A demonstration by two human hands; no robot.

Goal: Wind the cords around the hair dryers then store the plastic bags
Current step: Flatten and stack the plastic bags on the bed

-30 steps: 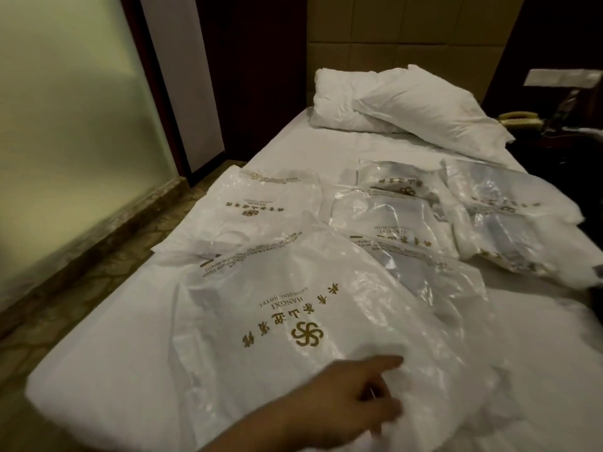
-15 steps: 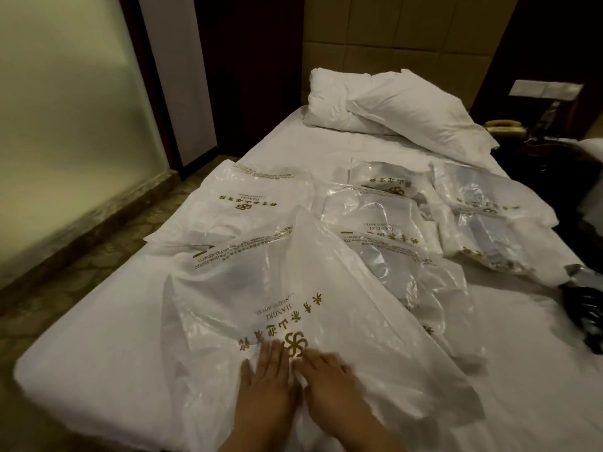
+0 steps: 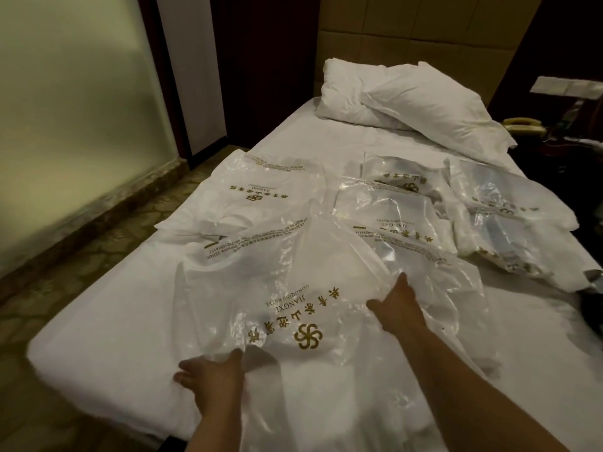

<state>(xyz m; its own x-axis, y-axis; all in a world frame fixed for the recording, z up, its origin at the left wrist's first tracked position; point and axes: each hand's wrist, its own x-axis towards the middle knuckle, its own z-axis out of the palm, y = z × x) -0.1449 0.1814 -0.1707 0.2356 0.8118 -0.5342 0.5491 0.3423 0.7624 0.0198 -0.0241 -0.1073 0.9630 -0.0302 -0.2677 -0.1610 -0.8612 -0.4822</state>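
On the near end of the white bed [image 3: 98, 321], a large clear plastic bag [image 3: 277, 288] with a gold logo lay spread flat. The left hand [image 3: 212, 380] rested at the bag's seven o'clock corner, fingers straight and spread, pressing the plastic down. The right hand [image 3: 396, 308] lay flat at the bag's three o'clock edge, fingers extended toward twelve o'clock. More printed bags [image 3: 408, 203] lay overlapping toward one o'clock, another bag [image 3: 270, 190] toward eleven. Two white pillows [image 3: 408, 106] sat at twelve o'clock, by the headboard.
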